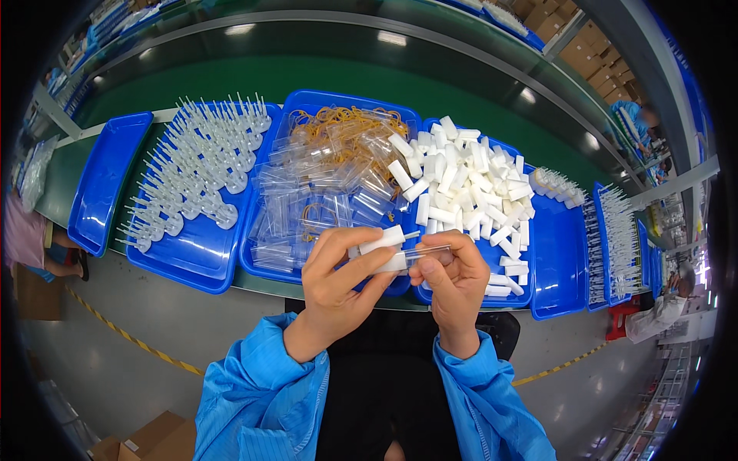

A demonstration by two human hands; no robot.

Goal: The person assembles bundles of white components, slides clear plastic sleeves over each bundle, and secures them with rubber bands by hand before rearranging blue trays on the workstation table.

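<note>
My left hand is closed around two white rectangular blocks, held one above the other. A short thin pale stem sticks out to the right of the upper block. My right hand pinches a clear plastic tube between thumb and fingers. Its left end meets or lies beside the lower block; the fingers hide the exact join. Both hands are over the near edge of the blue trays. Just beyond them, a tray holds clear plastic pieces and amber rubber bands. White blocks are heaped in the tray to the right.
On the left stand a blue tray of pale discs with upright stems and a narrower blue tray. Further right, another blue tray holds small white parts. A green conveyor belt runs behind. Other people are at both sides.
</note>
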